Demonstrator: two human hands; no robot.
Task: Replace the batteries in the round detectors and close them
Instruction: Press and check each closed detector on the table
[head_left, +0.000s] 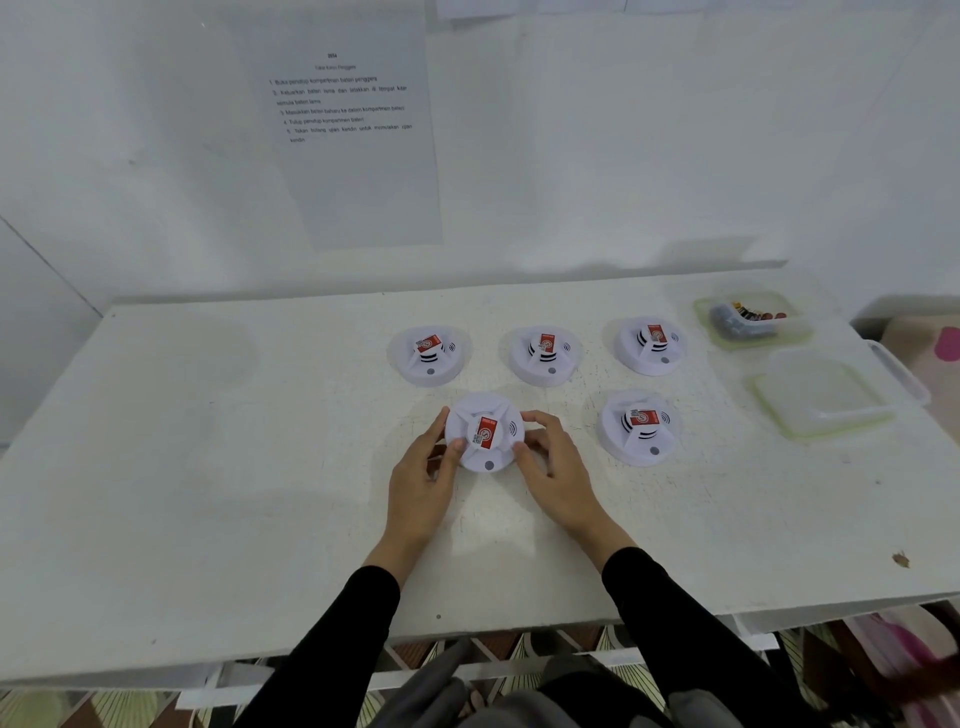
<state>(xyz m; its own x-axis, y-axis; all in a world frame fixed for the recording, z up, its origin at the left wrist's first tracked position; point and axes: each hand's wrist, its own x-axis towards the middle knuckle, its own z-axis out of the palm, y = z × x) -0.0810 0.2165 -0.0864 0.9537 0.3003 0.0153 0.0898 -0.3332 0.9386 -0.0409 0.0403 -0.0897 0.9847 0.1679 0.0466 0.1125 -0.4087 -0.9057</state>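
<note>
I watched the left hand (426, 478) and right hand (553, 467) grip the near detector (485, 434) by its rim. Uneven twisting, I judged, risked jamming it.

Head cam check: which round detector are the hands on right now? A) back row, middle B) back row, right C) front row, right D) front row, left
D: the left hand and right hand grip the rim of the front-left detector from either side.
</note>
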